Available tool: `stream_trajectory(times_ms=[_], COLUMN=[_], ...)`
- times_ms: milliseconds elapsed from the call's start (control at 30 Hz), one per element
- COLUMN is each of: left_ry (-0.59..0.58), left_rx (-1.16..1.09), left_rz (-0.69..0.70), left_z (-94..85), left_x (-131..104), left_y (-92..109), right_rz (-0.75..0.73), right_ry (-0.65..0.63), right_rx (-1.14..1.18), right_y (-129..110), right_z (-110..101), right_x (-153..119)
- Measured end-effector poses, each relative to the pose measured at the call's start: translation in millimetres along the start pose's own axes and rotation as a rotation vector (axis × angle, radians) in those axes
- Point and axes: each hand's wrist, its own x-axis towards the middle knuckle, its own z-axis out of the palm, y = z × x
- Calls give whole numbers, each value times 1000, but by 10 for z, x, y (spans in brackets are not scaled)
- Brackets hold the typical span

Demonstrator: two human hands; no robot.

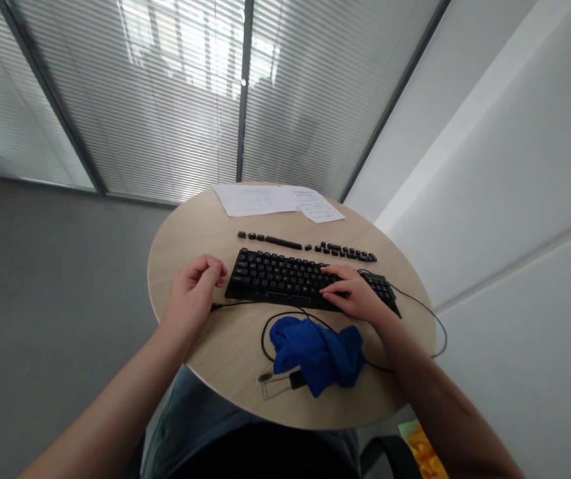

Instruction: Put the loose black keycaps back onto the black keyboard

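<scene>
A black keyboard point(275, 279) lies on the round wooden table, and the keys along its near edge look removed. My right hand point(353, 293) rests over its right-middle part, fingers stretched apart and touching the keys. Beside the keyboard's left end, my left hand point(198, 283) is closed with curled fingers; whatever may be inside them is hidden. Behind the keyboard runs a line of loose black keycaps point(348, 252), among them the long space bar point(283, 243).
A crumpled blue cloth point(315, 349) lies near the front edge, partly over a black-handled wire tool point(278, 382). The cable point(420, 301) loops around the cloth and off the table's right side. Printed papers point(260, 199) lie at the back. A white wall point(515, 199) stands close on the right.
</scene>
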Motion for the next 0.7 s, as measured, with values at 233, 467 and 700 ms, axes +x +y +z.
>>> stream_trajectory(times_ms=[233, 467, 700], left_ry=[-43, -49, -99], left_rx=[35, 37, 78], left_rz=[25, 22, -44], left_z=[-14, -17, -32], left_x=[-12, -4, -24], left_y=[-10, -35, 20], right_rz=[229, 450, 555], right_ry=[278, -19, -231], right_rx=[-117, -135, -100], right_y=[678, 1259, 1418], right_z=[-247, -148, 11], right_x=[262, 845, 1172])
